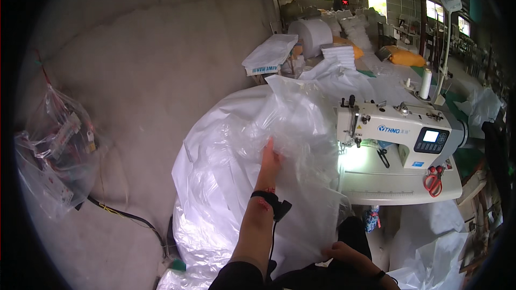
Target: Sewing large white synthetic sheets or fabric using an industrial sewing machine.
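A large heap of white sheeting with clear plastic film (301, 204) spreads from beside the sewing machine down to my lap. My left hand (271, 157) reaches across the middle of it and touches the film; one finger is stretched out, the others partly hidden. Low down by my thigh, my right hand (338, 251) has its fingers closed on the near edge of the plastic film. The white sewing machine (395, 129) stands right of the heap, its needle area brightly lit. A dark strap with a small box (274, 205) is around my left wrist.
Red-handled scissors (433, 181) and small black snips (383, 158) lie on the machine bed. A thread cone (425, 84) stands behind it. Farther back are a big white roll (314, 37) and folded white stacks (338, 55). Bagged electrical parts (59, 145) hang on the left wall.
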